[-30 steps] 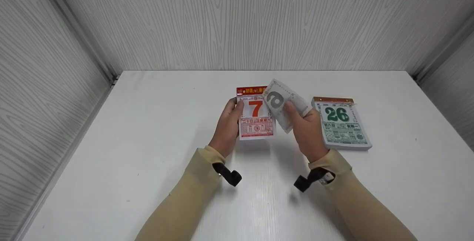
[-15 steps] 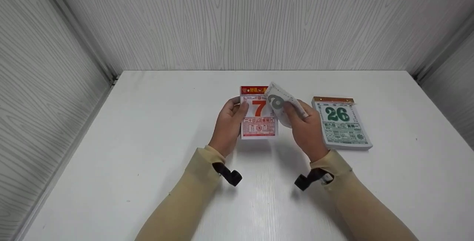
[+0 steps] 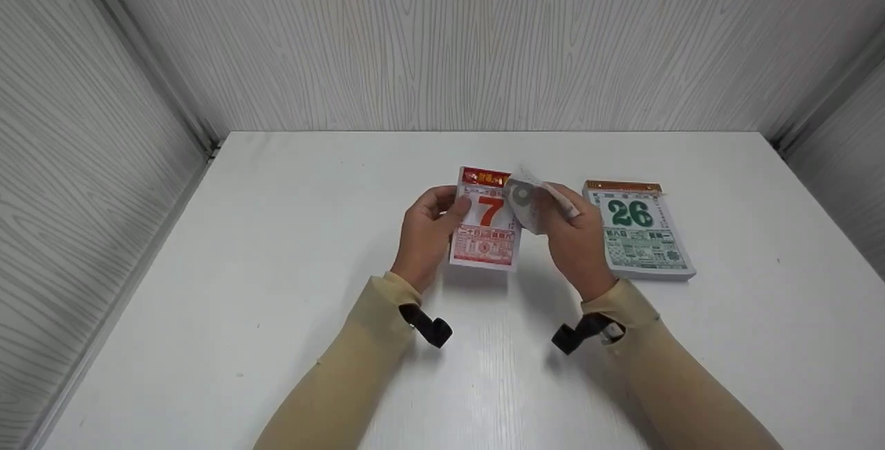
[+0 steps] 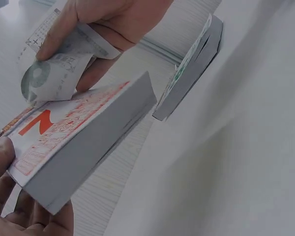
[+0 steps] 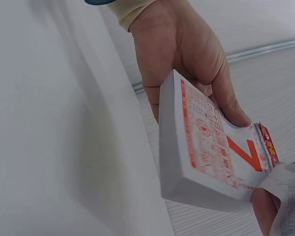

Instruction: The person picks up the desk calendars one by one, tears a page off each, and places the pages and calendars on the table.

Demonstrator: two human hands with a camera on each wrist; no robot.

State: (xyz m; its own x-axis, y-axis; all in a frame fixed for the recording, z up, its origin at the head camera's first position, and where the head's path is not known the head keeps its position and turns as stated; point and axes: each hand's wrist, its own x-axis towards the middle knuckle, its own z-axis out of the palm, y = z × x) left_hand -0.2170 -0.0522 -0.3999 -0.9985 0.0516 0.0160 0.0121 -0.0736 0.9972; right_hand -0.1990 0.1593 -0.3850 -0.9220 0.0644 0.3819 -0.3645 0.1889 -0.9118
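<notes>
My left hand (image 3: 427,232) grips a thick tear-off calendar (image 3: 484,248) by its left side, thumb on the front page. That page carries a large red 7 under a red and gold header strip. In my right hand (image 3: 577,239) a thin loose-looking sheet (image 3: 527,202) with a grey numeral is pinched, bent and crumpled. The sheet overlaps the calendar's upper right corner. From the left wrist view, the calendar's block (image 4: 96,147) shows its thick page edges, with the fingers curled beneath. The right wrist view shows the left thumb (image 5: 233,110) lying along the calendar's face.
A second tear-off calendar (image 3: 639,236), with a green 26 and an orange-brown header, lies on the white table (image 3: 290,242) just right of my right hand. Grey wood-grain panels (image 3: 442,42) stand at the back and both sides.
The calendar has shifted slightly right and tilted clockwise in my left hand. The sheet in my right hand, flatter before, has become more folded and crumpled. The calendar with 26 stays put.
</notes>
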